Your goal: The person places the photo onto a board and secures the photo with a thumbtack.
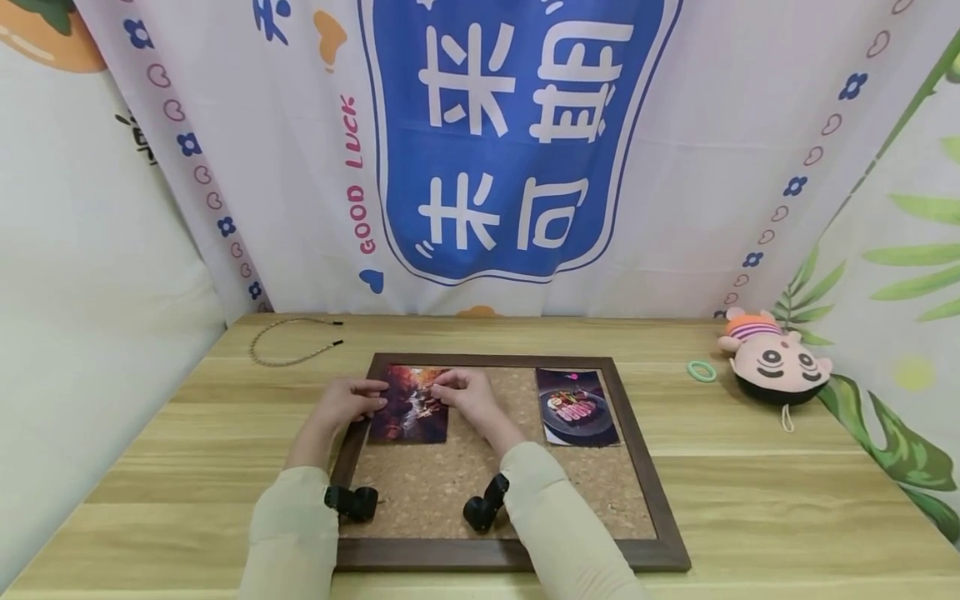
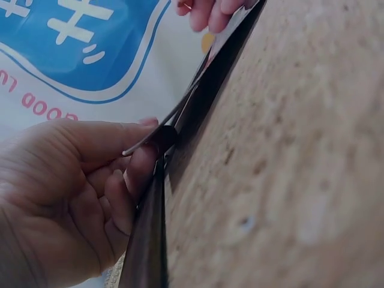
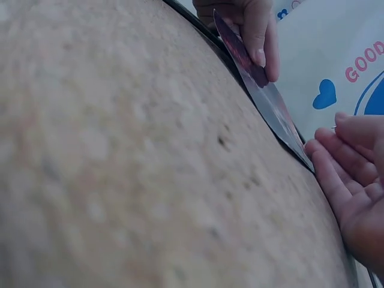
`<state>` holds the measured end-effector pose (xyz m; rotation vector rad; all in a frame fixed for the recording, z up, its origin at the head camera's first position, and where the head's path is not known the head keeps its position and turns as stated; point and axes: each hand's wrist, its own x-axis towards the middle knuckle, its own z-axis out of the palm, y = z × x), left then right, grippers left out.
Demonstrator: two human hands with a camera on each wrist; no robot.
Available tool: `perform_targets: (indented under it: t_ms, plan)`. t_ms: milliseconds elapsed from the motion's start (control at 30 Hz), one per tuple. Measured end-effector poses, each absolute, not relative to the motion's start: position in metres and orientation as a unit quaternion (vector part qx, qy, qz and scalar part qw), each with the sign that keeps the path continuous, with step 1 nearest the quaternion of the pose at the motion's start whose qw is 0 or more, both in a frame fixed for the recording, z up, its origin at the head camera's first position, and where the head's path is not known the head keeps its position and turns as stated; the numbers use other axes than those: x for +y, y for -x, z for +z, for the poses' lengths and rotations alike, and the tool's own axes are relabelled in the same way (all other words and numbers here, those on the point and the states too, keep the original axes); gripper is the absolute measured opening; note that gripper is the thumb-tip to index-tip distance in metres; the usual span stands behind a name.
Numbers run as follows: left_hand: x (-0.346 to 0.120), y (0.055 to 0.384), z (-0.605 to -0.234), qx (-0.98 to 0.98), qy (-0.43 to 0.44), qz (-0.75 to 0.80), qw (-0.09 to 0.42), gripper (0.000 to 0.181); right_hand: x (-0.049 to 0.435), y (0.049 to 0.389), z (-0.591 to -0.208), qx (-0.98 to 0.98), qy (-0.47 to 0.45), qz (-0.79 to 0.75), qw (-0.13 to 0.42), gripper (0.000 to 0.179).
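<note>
A dark photo with an orange autumn stream scene lies over the upper left of a cork board in a brown frame. My left hand pinches the photo's left edge, thumb above and fingers below, close to the frame. In the left wrist view that photo edge is lifted and slightly bent. At the photo's upper right is my right hand. Its thumb and forefinger pinch a small pin, mostly hidden, and its other fingers rest by the photo's edge.
A food photo hangs from a pink pushpin at the board's upper right. A thin headband lies left of the board. To the right are a green ring and a plush doll. A printed curtain borders the table's back.
</note>
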<state>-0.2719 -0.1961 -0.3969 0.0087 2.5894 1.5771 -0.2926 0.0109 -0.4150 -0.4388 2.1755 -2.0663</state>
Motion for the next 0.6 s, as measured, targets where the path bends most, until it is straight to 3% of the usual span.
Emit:
perform_targets:
  t_ms: [233, 600]
  plan:
    - [-0.1940, 0.2721, -0.3975, 0.862, -0.008, 0.504, 0.049, 0.033, 0.0111, 0.2908, -0.4161, 0.764, 0.167, -0.624, 0.000, 0.012]
    - [-0.1907, 0.2722, -0.3963, 0.882, -0.026, 0.469, 0.041, 0.030, 0.0131, 0.2909, -0.4172, 0.773, 0.171, -0.611, -0.009, 0.012]
